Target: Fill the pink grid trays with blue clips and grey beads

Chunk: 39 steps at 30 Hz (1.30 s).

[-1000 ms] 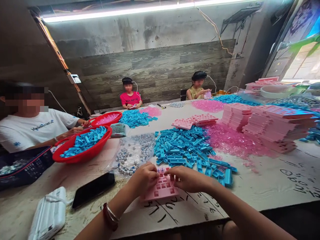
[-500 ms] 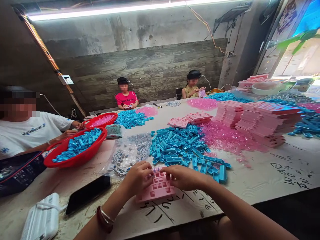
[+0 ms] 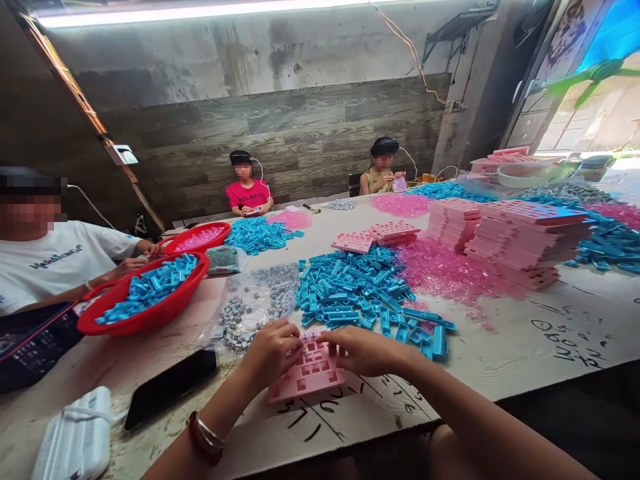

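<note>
A pink tray (image 3: 313, 375) with square holes lies on the table close to me, some small pieces set in its far row. My left hand (image 3: 273, 353) rests at its left side, fingers curled over the far left part; what they pinch is too small to name. At the far right corner is my right hand (image 3: 355, 350), its fingers bent down over the top row, their tips pressed together on something hidden. Beyond the hands lies a pile of blue plastic pieces (image 3: 350, 287). Small silvery beads (image 3: 235, 317) lie on a clear plastic bag to the left.
Pink trays (image 3: 525, 240) are stacked at the right beside pink clear pieces (image 3: 450, 267). A red basket (image 3: 143, 323), a black phone (image 3: 170, 390) and a white power bank (image 3: 75, 433) stand left. Three people sit around the table (image 3: 500, 353).
The view has shifted slightly, so most things sit a little further left. Both hands stay at the far end of the pink tray, with small finger movements.
</note>
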Available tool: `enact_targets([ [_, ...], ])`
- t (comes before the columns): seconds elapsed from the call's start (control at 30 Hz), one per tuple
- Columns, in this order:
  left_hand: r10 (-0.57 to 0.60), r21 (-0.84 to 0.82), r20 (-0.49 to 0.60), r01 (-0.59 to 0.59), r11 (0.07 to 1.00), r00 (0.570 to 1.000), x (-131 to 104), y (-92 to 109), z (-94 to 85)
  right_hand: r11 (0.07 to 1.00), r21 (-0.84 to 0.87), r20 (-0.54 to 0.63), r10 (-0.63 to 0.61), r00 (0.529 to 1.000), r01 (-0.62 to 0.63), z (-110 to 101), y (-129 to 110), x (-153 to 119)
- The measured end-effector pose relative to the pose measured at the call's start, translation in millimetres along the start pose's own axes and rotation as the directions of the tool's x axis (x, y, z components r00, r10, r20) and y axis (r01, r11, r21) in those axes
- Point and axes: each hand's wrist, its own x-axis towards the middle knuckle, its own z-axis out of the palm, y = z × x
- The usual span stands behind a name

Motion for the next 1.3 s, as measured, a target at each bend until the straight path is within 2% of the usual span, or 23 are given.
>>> enact_targets([
  [0.17, -0.052, -0.078, 0.007, 0.053, 0.996, 0.999, 0, 4, -7.6, 1.000, -0.010, -0.022, -0.025, 0.999, 0.025, 0, 2, -1],
  [0.27, -0.096, -0.193, 0.040, 0.102, 0.976, 0.995, -2, 5, -8.5, 0.999, 0.023, -0.186, -0.027, 0.982, 0.032, 5, 4, 5],
  [0.33, -0.130, -0.279, 0.103, 0.154, 0.948, 0.986, -3, 5, -6.3, 0.996, 0.071, -0.326, -0.022, 0.945, 0.048, 11, 4, 13],
  [0.43, -0.151, -0.365, 0.157, 0.200, 0.909, 0.976, -3, 5, -2.6, 0.987, 0.090, -0.413, -0.081, 0.907, 0.130, 24, 4, 26],
  [0.53, -0.158, -0.403, 0.158, 0.210, 0.891, 0.975, -2, 5, -2.2, 0.984, 0.018, -0.433, -0.154, 0.888, 0.179, 34, 3, 35],
  [0.7, -0.175, -0.419, 0.154, 0.224, 0.880, 0.973, 0, 6, -5.3, 0.986, -0.051, -0.454, -0.165, 0.876, 0.159, 38, 3, 40],
  [1.0, -0.189, -0.381, 0.172, 0.242, 0.892, 0.967, -3, 2, -2.6, 0.974, -0.206, -0.322, -0.156, 0.934, 0.091, 37, -2, 41],
  [1.3, -0.188, -0.329, 0.183, 0.240, 0.913, 0.965, -2, 3, -5.1, 0.989, -0.111, -0.407, -0.138, 0.903, 0.101, 35, 2, 38],
])
